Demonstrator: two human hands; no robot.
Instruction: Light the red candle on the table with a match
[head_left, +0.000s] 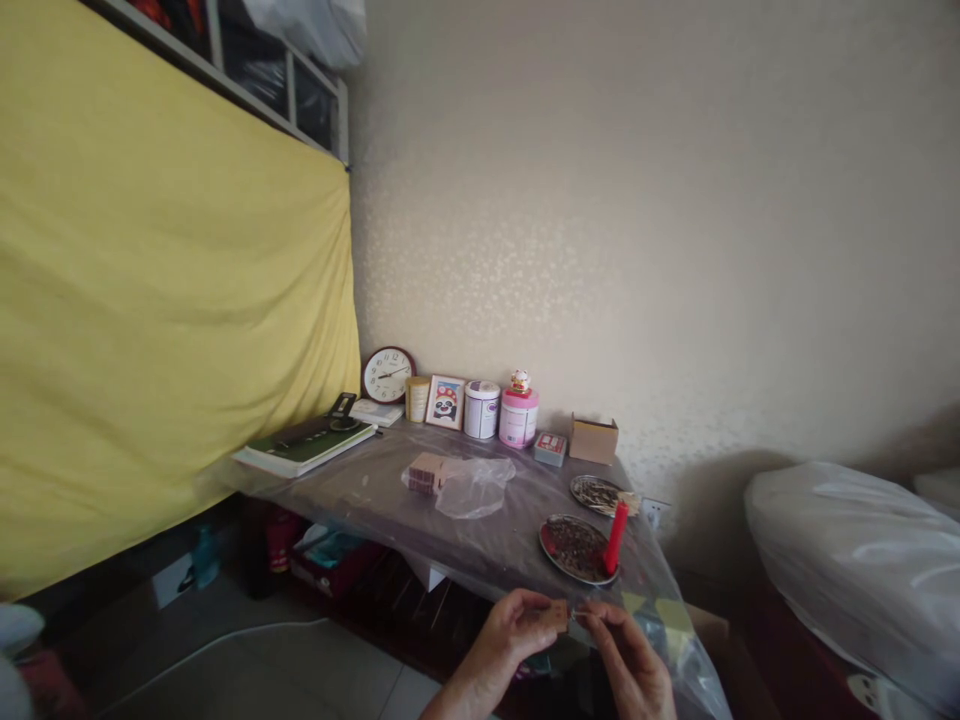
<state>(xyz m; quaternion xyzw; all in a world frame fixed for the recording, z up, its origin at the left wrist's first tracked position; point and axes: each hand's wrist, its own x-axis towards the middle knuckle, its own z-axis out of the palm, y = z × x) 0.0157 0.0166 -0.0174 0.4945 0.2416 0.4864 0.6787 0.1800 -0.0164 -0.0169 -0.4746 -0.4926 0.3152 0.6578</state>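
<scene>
Low in the view, my left hand (510, 632) pinches a small brown tag-like piece (556, 614) between thumb and fingers. My right hand (628, 660) meets it from the right, fingertips pinched at the piece's edge on something thin that is too small to make out. Both hands hover in front of the near edge of a low table covered in clear plastic (390, 500). Just beyond them stands a red candle (616, 537) on a round metal plate (556, 555) of dark bits.
A second plate (592, 492), a clear bag with brown blocks (457, 480), a cardboard box (593, 438), tins (481, 408), a pink jar (518, 417), a framed picture (445, 402), a clock (388, 374) and books (304, 446) sit on the table. A yellow curtain (150, 300) hangs left; a plastic-wrapped bundle (855, 560) lies right.
</scene>
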